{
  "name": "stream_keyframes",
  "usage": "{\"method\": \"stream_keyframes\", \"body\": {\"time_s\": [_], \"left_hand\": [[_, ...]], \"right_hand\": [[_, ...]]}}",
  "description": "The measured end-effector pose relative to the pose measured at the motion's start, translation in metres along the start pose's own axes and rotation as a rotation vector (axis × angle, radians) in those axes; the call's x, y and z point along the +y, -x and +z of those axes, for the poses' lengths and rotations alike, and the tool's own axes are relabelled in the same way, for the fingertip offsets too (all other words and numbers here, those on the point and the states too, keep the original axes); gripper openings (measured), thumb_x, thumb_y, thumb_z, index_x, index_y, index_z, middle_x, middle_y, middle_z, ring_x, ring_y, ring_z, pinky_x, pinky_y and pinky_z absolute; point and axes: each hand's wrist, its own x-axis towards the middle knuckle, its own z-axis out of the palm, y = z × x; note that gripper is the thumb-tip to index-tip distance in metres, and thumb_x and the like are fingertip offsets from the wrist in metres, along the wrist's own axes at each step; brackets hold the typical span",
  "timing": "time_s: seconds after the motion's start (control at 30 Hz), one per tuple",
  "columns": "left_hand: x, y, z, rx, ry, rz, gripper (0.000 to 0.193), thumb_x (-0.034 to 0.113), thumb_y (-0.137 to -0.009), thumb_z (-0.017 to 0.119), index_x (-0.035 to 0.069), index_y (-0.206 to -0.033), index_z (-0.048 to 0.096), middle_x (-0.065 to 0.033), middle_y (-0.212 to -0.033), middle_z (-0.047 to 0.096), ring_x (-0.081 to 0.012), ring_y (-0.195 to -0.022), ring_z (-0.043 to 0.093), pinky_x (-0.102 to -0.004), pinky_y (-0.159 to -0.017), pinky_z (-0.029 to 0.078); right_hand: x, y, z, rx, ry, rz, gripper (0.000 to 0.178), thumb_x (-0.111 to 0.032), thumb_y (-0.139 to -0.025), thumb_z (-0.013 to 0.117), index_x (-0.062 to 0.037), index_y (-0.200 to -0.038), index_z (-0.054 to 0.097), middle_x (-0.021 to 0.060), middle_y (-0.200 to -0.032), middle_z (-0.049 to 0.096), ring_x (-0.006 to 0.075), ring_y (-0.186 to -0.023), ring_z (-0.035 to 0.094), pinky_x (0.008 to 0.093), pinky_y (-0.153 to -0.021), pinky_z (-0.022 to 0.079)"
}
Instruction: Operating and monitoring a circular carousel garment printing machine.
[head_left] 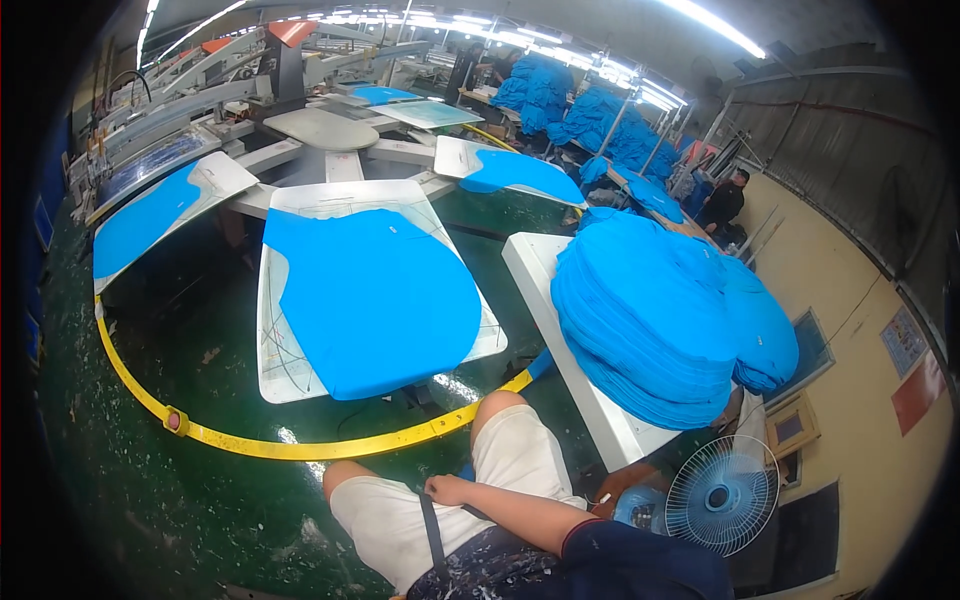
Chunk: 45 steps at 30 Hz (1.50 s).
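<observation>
My right hand [447, 490] rests low over my lap, its forearm coming in from the lower right. Its fingers look curled in beside the top of a dark strap [432, 530]; what they hold, if anything, is too small to make out. My left hand is out of the picture. Ahead of my knees a white printing pallet [277, 370] carries a flat bright blue fabric piece [375, 300], which hangs slightly past its near edge. To my right, a thick stack of blue cut fabric pieces [640, 320] lies on a white board [535, 275].
A yellow curved rail [300, 445] runs between me and the pallets. More pallets with blue pieces, such as the left pallet [225, 180], ring the machine. A blue fan [718, 497] stands at lower right. Farther back are fabric heaps [545, 95] and a person [722, 205].
</observation>
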Motion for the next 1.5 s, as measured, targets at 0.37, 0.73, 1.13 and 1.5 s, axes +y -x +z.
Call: {"method": "stream_keyframes", "body": {"time_s": [0.37, 0.73, 1.13, 1.5], "left_hand": [[-0.001, 0.003, -0.002, 0.011, -0.008, 0.103, 0.048, 0.026, -0.099, 0.065, 0.006, -0.140, 0.052, -0.0167, -0.120, 0.068, -0.0273, -0.107, 0.068, -0.0398, -0.093, 0.053], [0.030, 0.013, 0.004, 0.011, 0.124, 0.100, 0.053, 0.038, -0.099, 0.064, 0.005, -0.139, 0.053, -0.0143, -0.121, 0.069, -0.0260, -0.109, 0.067, -0.0379, -0.095, 0.051], [0.021, 0.001, -0.005, 0.109, 0.191, 0.157, 0.055, 0.041, -0.100, 0.060, 0.005, -0.140, 0.052, -0.0156, -0.121, 0.068, -0.0253, -0.106, 0.067, -0.0388, -0.094, 0.051], [-0.009, -0.001, -0.082, 0.443, -0.289, -0.244, 0.057, 0.043, -0.093, 0.061, 0.004, -0.134, 0.055, -0.0176, -0.122, 0.062, -0.0379, -0.110, 0.061, -0.0468, -0.093, 0.049]], "right_hand": [[-0.007, 0.006, -0.002, 0.030, 0.010, 0.000, 0.030, -0.027, -0.094, 0.058, -0.0062, -0.112, 0.069, 0.0206, -0.112, 0.071, 0.0388, -0.107, 0.067, 0.0441, -0.094, 0.052], [-0.018, 0.014, -0.004, 0.128, -0.058, -0.045, 0.032, -0.031, -0.096, 0.057, -0.0050, -0.110, 0.070, 0.0181, -0.105, 0.073, 0.0363, -0.101, 0.070, 0.0425, -0.089, 0.054], [-0.068, -0.023, -0.040, 0.114, -0.213, -0.148, 0.025, -0.025, -0.095, 0.057, -0.0038, -0.099, 0.070, 0.0104, -0.093, 0.075, 0.0244, -0.090, 0.072, 0.0366, -0.080, 0.056], [-0.138, -0.111, -0.020, -0.371, -0.124, -0.282, 0.026, -0.024, -0.100, 0.058, -0.0006, -0.111, 0.065, 0.0084, -0.090, 0.072, 0.0156, -0.074, 0.067, 0.0307, -0.072, 0.055]]}}
